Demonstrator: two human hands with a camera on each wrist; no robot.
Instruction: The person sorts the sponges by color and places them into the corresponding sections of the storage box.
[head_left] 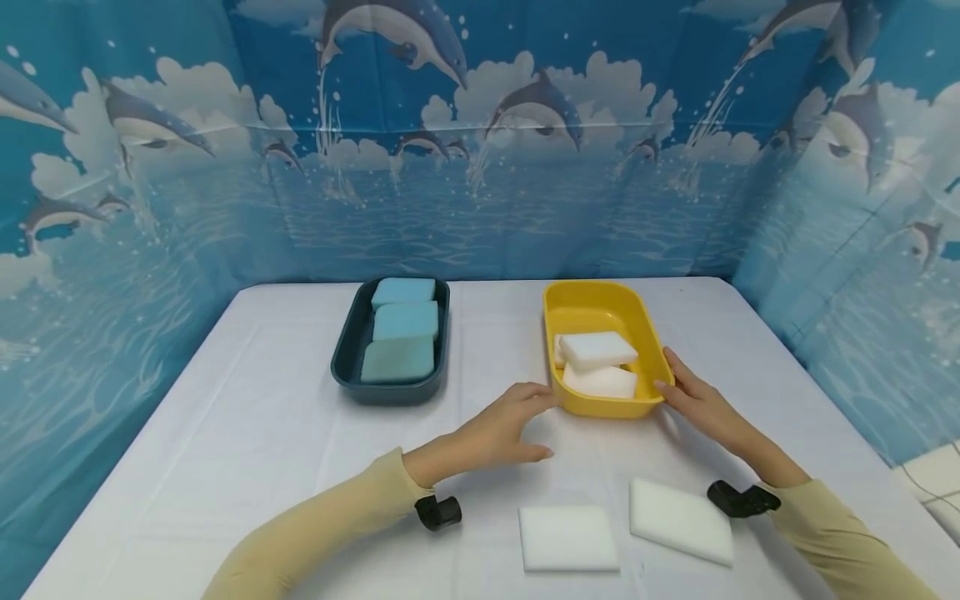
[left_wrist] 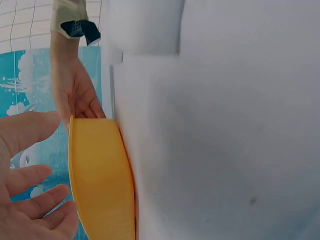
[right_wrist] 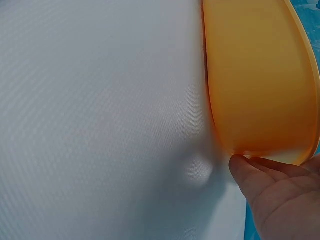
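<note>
A yellow tray (head_left: 592,308) stands at the right of the table, with several white sponges (head_left: 600,350) piled in its near half. My right hand (head_left: 705,408) touches its near right corner, thumb at the front and fingers along the side. In the right wrist view, the thumb (right_wrist: 245,172) meets the tray's wall. My left hand (head_left: 504,427) reaches to the near left corner with fingers spread and nothing in it. Whether its fingertips touch the tray is unclear. Two white sponges, one flat (head_left: 568,538) and one turned (head_left: 680,521), lie on the table in front.
A dark teal tray (head_left: 343,367) holding several blue-green sponges (head_left: 405,321) in a row stands at the left. Both trays rest on a white-covered table (head_left: 225,433). A dolphin-print curtain (head_left: 495,208) rises behind the table and along its sides.
</note>
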